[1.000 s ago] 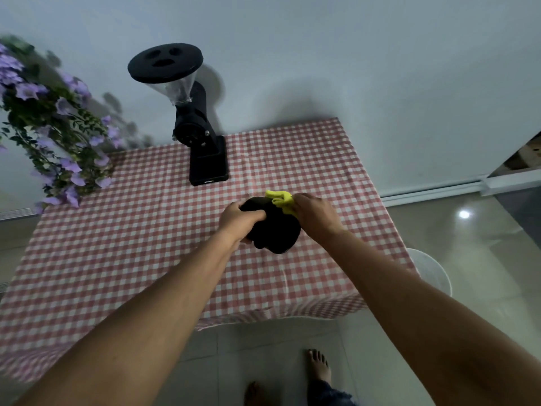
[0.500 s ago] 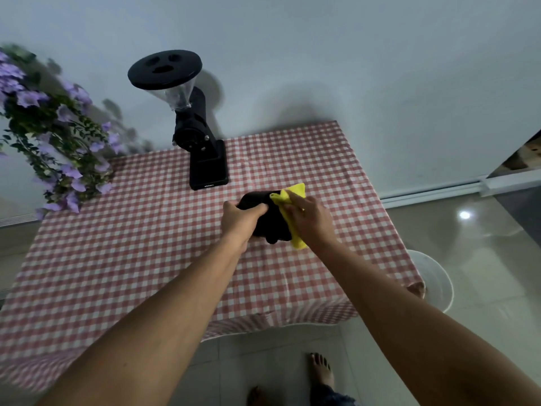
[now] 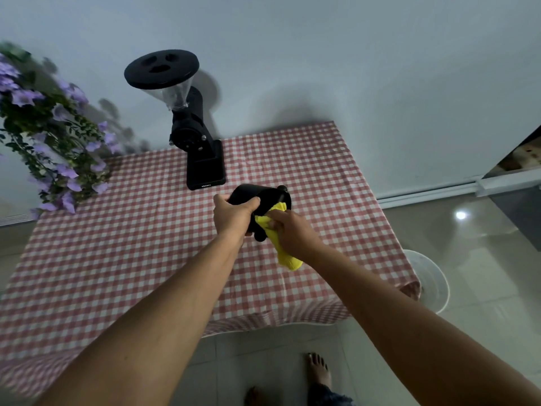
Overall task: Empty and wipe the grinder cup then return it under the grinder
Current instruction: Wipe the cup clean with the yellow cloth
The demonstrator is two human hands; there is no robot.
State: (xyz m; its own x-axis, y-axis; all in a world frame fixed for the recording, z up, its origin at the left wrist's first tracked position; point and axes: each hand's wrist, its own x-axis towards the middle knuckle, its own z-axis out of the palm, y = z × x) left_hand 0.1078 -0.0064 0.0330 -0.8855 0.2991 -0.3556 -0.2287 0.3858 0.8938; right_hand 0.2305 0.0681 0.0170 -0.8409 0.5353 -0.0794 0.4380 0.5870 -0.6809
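Observation:
The black grinder cup [image 3: 270,197] is held tilted above the middle of the checked table, in front of the grinder. My left hand [image 3: 234,215] grips its left side. My right hand [image 3: 289,232] presses a yellow cloth [image 3: 281,247] against the cup's near side; the cloth's loose end hangs down toward me. The black grinder [image 3: 193,136], with a clear hopper and round lid, stands at the table's back edge, and its base plate is bare. The cup's inside is hidden.
A red-and-white checked tablecloth [image 3: 117,244] covers the table. Purple flowers with green leaves [image 3: 49,136] hang over the back left corner. A white round bin [image 3: 430,282] stands on the tiled floor by the table's right corner. My bare feet show below.
The cup has turned in my left hand and moved slightly away from me. My right hand has slid the yellow cloth from the cup's top to its near side, with more cloth hanging loose.

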